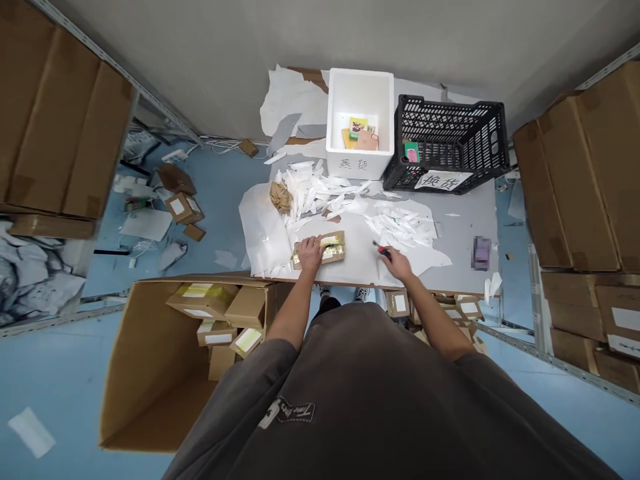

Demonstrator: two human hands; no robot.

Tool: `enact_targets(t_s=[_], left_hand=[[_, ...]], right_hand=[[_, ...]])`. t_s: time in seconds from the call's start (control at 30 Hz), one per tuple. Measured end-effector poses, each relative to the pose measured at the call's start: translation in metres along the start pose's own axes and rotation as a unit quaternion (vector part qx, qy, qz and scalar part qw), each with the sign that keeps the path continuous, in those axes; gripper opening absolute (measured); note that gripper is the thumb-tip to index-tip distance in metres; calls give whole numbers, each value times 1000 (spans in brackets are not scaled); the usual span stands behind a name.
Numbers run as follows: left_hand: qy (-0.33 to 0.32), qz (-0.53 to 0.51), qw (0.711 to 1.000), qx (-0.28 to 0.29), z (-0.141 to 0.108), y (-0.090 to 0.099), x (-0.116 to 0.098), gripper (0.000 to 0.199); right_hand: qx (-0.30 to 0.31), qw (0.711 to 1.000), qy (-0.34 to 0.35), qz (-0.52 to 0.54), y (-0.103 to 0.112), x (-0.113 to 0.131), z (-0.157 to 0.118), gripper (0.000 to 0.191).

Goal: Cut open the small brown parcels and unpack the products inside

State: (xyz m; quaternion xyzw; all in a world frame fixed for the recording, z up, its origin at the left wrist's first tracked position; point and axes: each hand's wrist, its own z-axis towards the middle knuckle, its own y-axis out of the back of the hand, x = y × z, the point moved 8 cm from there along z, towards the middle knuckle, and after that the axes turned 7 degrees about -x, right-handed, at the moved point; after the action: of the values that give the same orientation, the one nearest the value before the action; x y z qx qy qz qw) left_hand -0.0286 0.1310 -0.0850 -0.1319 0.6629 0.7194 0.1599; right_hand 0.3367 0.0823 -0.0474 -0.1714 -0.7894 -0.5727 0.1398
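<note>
A small cardboard box [336,247] with shiny yellow tape and a white label lies near the front edge of the table. My left hand [310,253] grips its left part from above, fingers bent over the top. To the right of the box, my right hand [399,264] is closed around a small red-and-black utility knife [384,252]. The dark tip of that tool points up and left, apart from the box. White paper strips [403,225] lie in heaps just beyond both hands, and a crumpled brown paper [281,198] sits at the left heap.
Behind the heaps stand a white foam box [360,163] holding small packets and a black plastic crate [450,147]. A large open carton [150,373] with parcels is at my left. Shelves of brown cartons [575,180] flank both sides. A blurred purple item [481,253] lies at the right.
</note>
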Motion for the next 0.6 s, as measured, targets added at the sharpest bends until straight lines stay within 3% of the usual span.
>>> enact_targets(t_s=[0.13,0.23,0.33,0.43,0.53,0.6], left_hand=[[-7,5,1000,6,-1,0,-1,54],[-7,14,1000,4,-1,1,0,54],[-5,20,1000,9,-1,-1,2,54],[-3,16,1000,13,-1,-3,4,53],[11,6,1000,-3,0,1,6,53],[16,2,1000,-13,1,4,6,53]], right_hand=[[62,994,92,-6,-48,81,8,40],[76,990,114,-29,-63,115,18,41],[78,989,113,-49,-70,134,32,43],[58,997,28,-51,-54,108,49,44],[-24,992,-119,-26,-7,34,56,42],[-41,991,-124,-21,16,-7,51,36]])
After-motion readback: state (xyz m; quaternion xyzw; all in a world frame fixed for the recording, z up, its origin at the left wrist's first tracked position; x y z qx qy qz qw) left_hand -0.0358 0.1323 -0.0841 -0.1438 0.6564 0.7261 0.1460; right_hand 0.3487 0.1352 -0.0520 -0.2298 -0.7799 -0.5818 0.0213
